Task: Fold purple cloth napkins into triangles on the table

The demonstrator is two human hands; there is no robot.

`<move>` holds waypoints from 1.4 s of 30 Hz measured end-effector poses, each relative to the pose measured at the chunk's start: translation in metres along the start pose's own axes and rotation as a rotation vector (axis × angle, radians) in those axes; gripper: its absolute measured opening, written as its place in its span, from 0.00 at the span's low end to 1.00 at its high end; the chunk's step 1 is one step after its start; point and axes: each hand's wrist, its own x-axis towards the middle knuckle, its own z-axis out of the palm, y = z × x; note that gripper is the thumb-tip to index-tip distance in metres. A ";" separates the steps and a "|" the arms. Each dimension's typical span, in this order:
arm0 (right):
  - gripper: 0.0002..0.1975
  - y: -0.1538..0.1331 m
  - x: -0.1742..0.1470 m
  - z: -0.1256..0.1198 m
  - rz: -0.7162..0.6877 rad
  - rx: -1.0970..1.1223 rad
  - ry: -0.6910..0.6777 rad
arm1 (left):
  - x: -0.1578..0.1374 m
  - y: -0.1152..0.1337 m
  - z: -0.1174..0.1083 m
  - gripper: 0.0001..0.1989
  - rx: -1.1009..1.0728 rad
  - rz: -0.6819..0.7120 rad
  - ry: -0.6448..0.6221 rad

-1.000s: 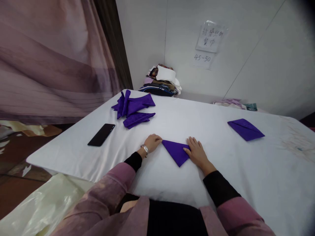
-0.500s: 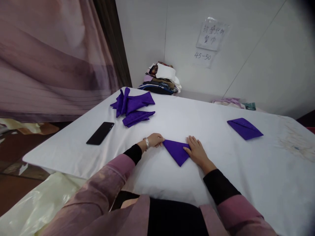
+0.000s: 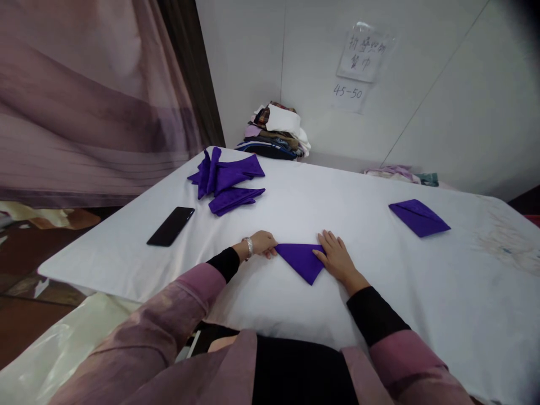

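A purple cloth napkin (image 3: 301, 260), folded to a triangle, lies on the white-covered table in front of me with one point toward my body. My left hand (image 3: 264, 244), with a bracelet at its wrist, pinches the napkin's left corner between thumb and fingers. Flat on the right end of the napkin rests my right hand (image 3: 336, 256), its fingers stretched out and the thumb on the cloth. Another folded purple napkin (image 3: 419, 217) lies farther right, apart from both hands. Loosely heaped purple napkins (image 3: 228, 177) are at the back left.
A black phone (image 3: 171, 226) lies on the left of the white tablecloth (image 3: 337, 197). Behind the table, a pile of folded clothes (image 3: 278, 132) stands against the wall, with more cloth (image 3: 396, 173) farther right. Paper signs (image 3: 363, 53) hang above. A pink curtain (image 3: 93, 101) borders the left side.
My left hand has shifted slightly left with the napkin's corner, and the napkin's top edge now runs nearly straight across. My right hand stays on its right end. The view has tilted a little.
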 end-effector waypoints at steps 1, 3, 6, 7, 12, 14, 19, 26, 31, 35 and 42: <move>0.34 0.000 0.000 0.000 -0.001 0.001 -0.002 | -0.001 0.001 0.000 0.06 0.013 -0.002 0.011; 0.34 0.000 0.000 -0.001 -0.003 0.002 -0.008 | -0.001 0.003 0.001 0.04 0.049 -0.005 0.039; 0.34 -0.001 0.000 -0.002 -0.002 0.002 -0.012 | -0.002 0.007 0.003 0.03 0.121 -0.002 0.093; 0.34 -0.001 0.001 -0.002 -0.001 0.000 -0.012 | -0.002 0.008 0.003 0.03 0.150 0.002 0.114; 0.33 -0.001 0.001 -0.003 0.002 -0.006 -0.030 | -0.005 0.009 0.005 0.05 0.279 0.028 0.224; 0.33 -0.001 0.001 -0.002 0.004 -0.001 -0.034 | -0.006 0.008 0.005 0.06 0.298 0.037 0.232; 0.32 0.000 0.001 -0.001 0.003 0.016 -0.031 | -0.006 0.002 0.000 0.05 0.340 0.044 0.239; 0.33 -0.002 0.001 -0.003 -0.002 0.014 -0.022 | -0.014 -0.014 -0.009 0.15 0.390 0.304 0.326; 0.33 -0.001 0.001 -0.002 -0.002 0.022 -0.025 | -0.014 -0.024 -0.001 0.20 0.553 0.695 0.296; 0.33 -0.001 0.001 -0.002 0.001 0.023 -0.021 | -0.006 -0.027 0.004 0.16 0.752 0.730 0.326; 0.33 -0.002 0.001 -0.005 -0.001 0.027 -0.041 | -0.006 -0.032 0.003 0.14 0.888 0.689 0.415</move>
